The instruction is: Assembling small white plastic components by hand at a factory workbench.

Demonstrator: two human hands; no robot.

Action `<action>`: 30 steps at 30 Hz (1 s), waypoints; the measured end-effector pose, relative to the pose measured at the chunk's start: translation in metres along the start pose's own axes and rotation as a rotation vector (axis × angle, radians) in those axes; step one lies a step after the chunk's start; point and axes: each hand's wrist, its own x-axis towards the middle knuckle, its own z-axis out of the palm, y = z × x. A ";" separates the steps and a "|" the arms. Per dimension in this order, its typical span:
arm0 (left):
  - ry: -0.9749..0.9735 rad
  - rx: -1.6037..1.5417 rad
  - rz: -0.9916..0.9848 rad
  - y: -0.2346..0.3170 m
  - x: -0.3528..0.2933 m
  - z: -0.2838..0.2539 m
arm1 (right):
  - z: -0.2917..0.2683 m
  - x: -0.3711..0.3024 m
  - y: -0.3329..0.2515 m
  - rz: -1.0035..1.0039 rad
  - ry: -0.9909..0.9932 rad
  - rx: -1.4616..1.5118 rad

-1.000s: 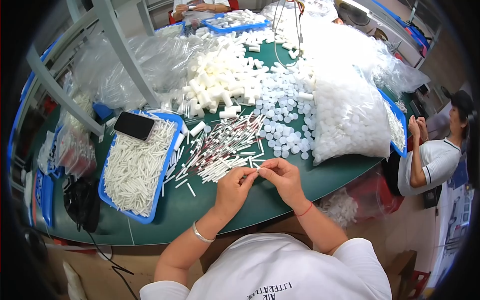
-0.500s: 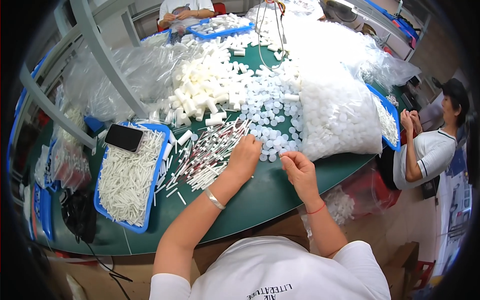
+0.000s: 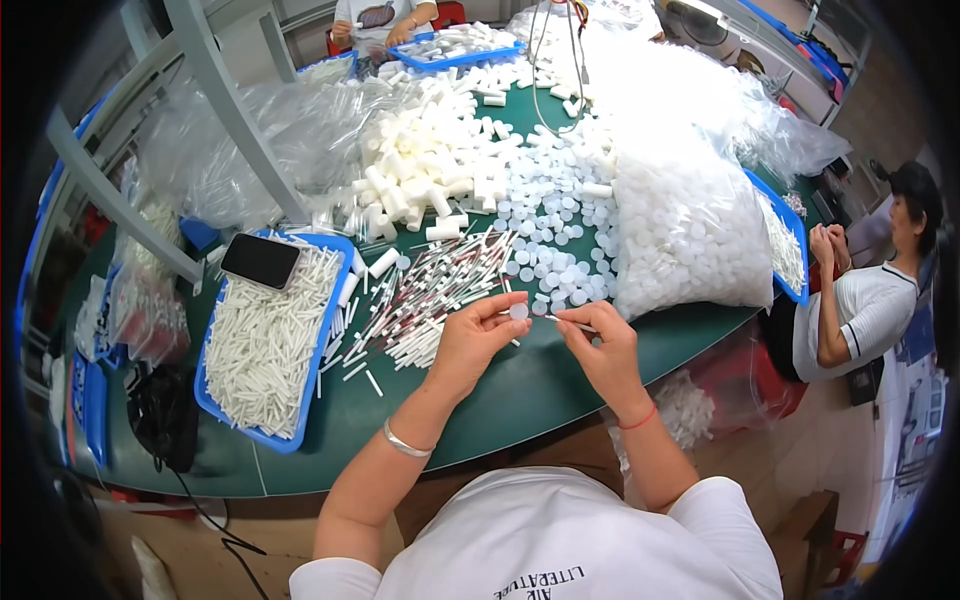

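Between the thumb and fingers of my left hand (image 3: pixel 474 338) is a round translucent plastic disc (image 3: pixel 518 311). My right hand (image 3: pixel 606 350) pinches a thin white stick (image 3: pixel 553 318), its end pointing toward the disc with a small gap between them. Just beyond both hands lie many loose translucent discs (image 3: pixel 562 270), spread over the green table. Left of my left hand is a heap of thin sticks with white ends and reddish shafts (image 3: pixel 440 290). Past that heap, white foam-like cylinders (image 3: pixel 400 180) are piled up.
A blue tray (image 3: pixel 300 425) of short white sticks stands at left, with a phone (image 3: pixel 260 262) on it. A full clear bag (image 3: pixel 690 240) of discs sits at right. Grey metal posts (image 3: pixel 240 120) rise at left. Co-workers sit across the table and at right (image 3: pixel 865 310).
My left hand has come back from the loose discs and now holds one up. My right hand has shifted slightly, and the stick in it now shows. The view has moved a little.
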 end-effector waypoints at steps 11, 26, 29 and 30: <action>-0.047 -0.011 0.099 -0.011 -0.005 -0.004 | -0.008 -0.003 -0.015 -0.043 -0.103 -0.063; -0.094 -0.065 -0.008 -0.014 -0.008 -0.008 | -0.008 -0.004 -0.005 0.024 -0.072 -0.003; -0.078 0.027 0.032 -0.013 -0.010 -0.003 | -0.010 -0.004 -0.013 -0.028 -0.092 -0.058; -0.052 0.019 0.053 -0.015 -0.009 -0.003 | -0.010 -0.003 -0.014 -0.025 -0.094 -0.058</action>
